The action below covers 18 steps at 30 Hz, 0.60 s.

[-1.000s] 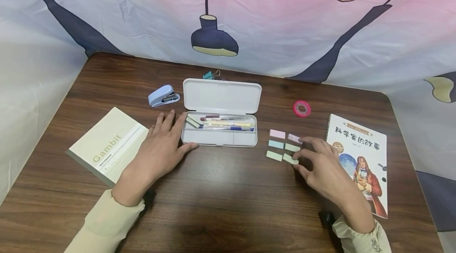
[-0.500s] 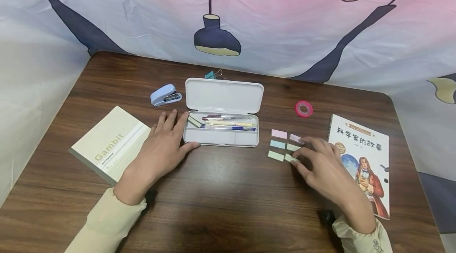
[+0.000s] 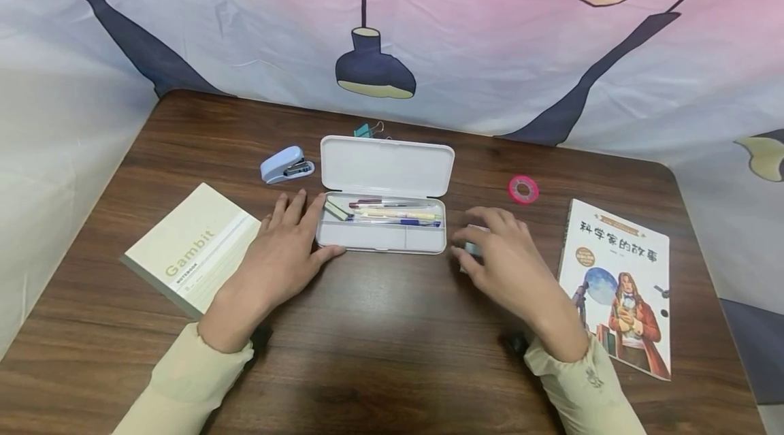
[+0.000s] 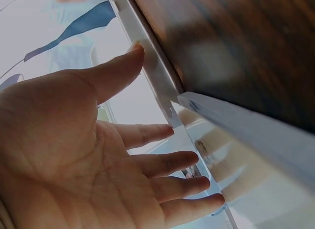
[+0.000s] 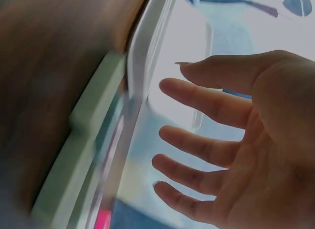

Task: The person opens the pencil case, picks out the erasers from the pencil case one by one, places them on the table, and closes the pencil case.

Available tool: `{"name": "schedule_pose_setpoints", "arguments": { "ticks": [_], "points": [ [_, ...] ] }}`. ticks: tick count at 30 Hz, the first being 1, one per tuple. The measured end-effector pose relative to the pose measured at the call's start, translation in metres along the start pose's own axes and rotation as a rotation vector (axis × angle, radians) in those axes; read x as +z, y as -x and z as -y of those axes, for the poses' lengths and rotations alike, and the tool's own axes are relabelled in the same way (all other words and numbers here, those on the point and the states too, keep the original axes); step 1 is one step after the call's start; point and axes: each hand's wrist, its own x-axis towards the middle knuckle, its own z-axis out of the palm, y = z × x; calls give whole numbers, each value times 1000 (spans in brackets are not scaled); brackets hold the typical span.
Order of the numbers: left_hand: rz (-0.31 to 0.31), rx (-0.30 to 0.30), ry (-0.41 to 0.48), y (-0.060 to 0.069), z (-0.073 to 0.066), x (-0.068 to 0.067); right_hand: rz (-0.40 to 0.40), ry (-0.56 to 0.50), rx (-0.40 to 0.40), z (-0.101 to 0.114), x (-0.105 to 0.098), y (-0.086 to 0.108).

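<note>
A white pencil case [image 3: 381,239] lies with its lid up in the head view. Inside are several pens [image 3: 392,214] and a pale green block [image 3: 337,210] at the left end. My left hand [image 3: 278,254] rests at the case's left end, fingers spread and thumb along its front edge. Just right of the case, my right hand [image 3: 508,265] is over small rectangular pastel blocks [image 3: 471,248], mostly hidden beneath it. In the right wrist view, its fingers are apart and hold nothing, beside a row of blocks [image 5: 74,160] seen edge-on.
A cream notebook [image 3: 190,244] lies left of my left hand. A blue stapler [image 3: 284,164] and a teal binder clip [image 3: 365,130] sit towards the back. On the right are a pink ring-shaped roll [image 3: 523,188] and an illustrated book [image 3: 618,285].
My right hand has moved left from the right-hand end of the blocks, now covering most of them. More of the book shows. My left hand stays at the case.
</note>
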Motion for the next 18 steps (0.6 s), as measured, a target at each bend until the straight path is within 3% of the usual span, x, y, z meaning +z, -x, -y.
{"name": "schedule_pose_setpoints", "arguments": {
  "ticks": [7, 18],
  "points": [
    [7, -11, 5, 3, -5, -6, -28, 11, -59, 32, 7, -32],
    [-12, 5, -16, -5, 13, 11, 30, -26, -124, 68, 17, -72]
  ]
}}
